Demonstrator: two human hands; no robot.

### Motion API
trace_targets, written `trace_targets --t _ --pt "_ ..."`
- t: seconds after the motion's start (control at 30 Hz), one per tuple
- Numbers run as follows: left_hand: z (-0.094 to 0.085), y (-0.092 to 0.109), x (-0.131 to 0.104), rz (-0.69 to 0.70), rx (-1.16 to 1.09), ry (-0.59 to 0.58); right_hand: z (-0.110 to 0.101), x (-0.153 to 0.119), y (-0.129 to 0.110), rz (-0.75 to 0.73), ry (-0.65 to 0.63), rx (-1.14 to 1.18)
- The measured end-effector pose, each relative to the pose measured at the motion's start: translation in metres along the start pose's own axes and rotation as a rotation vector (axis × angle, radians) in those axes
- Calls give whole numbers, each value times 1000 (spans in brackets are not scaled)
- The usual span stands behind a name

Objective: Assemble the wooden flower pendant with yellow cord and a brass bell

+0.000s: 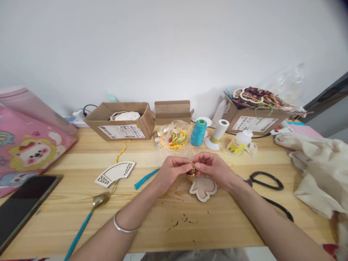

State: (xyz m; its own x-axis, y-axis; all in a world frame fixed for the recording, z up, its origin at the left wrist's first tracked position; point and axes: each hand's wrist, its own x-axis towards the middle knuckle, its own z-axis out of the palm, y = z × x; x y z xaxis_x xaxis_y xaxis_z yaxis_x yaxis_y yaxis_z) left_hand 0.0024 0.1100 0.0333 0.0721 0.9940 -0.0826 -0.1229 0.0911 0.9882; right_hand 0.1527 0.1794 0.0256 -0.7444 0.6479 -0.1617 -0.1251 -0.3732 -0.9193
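Note:
My left hand [174, 170] and my right hand [213, 166] meet above the table, both closed in a pinch. A small shiny gold bell [191, 177] is between their fingertips, partly covered by the fingers. Just below it lies a pale wooden flower-shaped piece [203, 189], close to my right hand. A teal tassel [146, 179] rests left of my left hand. Farther left is a fan-shaped wooden pendant [116, 174] with yellow cord, a gold bell [100, 199] and a long teal tassel [78, 235].
Black-handled scissors [268, 181] lie beside my right forearm. Behind my hands stand a bag of cords and bells [175, 139], a teal thread cone [199, 133], a white spool [219, 132] and a glue bottle [240, 142]. A phone [25, 206] and cardboard box [122, 123] are left.

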Motion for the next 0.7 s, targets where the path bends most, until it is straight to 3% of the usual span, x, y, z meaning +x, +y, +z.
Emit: trace_targets --t 0.33,0.7 --pt "1 -2 -3 -65 -66 -30 1 -2 1 21 -34 -52" --pt "-2 -9 -4 -119 -97 15 5 -8 -2 -165 9 -379"
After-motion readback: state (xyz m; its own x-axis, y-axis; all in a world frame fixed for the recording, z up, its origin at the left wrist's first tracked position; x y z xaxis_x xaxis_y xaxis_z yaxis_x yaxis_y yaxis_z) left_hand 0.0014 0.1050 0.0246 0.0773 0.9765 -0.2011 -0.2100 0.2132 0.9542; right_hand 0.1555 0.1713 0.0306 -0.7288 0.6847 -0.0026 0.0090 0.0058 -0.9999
